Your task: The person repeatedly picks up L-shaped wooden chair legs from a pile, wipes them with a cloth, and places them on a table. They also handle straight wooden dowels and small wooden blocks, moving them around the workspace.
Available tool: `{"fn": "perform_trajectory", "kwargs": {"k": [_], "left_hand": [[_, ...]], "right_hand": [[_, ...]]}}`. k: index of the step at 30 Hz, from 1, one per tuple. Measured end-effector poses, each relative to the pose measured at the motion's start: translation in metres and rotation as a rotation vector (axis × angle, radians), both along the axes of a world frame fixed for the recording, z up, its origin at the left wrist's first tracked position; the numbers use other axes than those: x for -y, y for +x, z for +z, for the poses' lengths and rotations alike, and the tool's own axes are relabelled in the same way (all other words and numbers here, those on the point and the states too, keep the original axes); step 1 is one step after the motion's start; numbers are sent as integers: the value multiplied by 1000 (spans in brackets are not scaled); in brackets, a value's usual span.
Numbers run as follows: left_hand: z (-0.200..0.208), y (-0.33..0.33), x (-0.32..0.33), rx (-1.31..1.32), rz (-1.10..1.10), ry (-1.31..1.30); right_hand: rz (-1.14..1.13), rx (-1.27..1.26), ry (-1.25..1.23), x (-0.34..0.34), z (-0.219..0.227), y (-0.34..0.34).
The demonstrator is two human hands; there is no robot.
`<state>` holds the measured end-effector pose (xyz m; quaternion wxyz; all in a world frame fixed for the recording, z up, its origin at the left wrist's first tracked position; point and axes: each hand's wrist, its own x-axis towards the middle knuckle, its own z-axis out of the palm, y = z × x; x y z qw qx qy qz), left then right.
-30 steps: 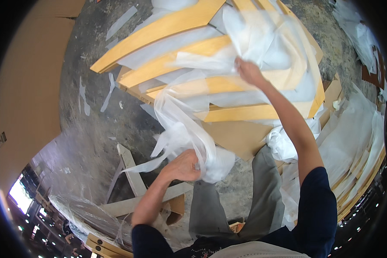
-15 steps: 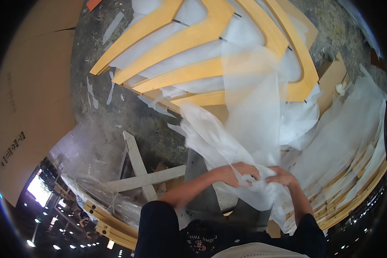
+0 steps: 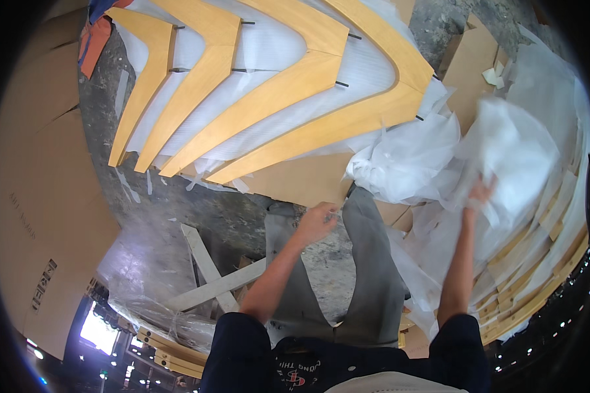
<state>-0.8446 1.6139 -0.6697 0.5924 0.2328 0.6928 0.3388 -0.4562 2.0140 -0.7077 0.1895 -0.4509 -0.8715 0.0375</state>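
Fingers of the right hand [image 3: 482, 191] are blurred against a crumpled white sheet [image 3: 514, 141] at the right; their grip cannot be told. The left hand [image 3: 316, 224] is loosely curled, its hold unclear. Ahead, yellow bent frames [image 3: 275, 98] are laid out.

The right hand [image 3: 480, 192] and the white sheet [image 3: 514, 144] are blurred — the grip cannot be told.

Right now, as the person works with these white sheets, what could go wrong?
The white sheet at the right hand might snag on the black pins jutting from the yellow wooden pieces. The crumpled sheet close to the right leg could make a foot slip. The crossed boards near the left leg might trip someone.
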Motion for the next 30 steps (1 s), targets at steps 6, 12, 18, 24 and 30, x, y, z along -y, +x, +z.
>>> {"fn": "perform_trajectory", "kwargs": {"k": [6,12,18,24,30], "left_hand": [[-26,1,-12,-29,139,-176],[-62,-35,5,64,384,-274],[-98,-29,-33,135,373,-294],[-105,5,-77,244,504,-304],[-100,13,-80,273,432,-302]], "right_hand": [[-813,-521,-1846,164,-179,-181],[-300,301,-1103,147,-269,-175],[402,804,-1005,91,-269,-164],[350,970,-1176,159,-102,-208],[34,232,-307,49,-47,-213]]}}
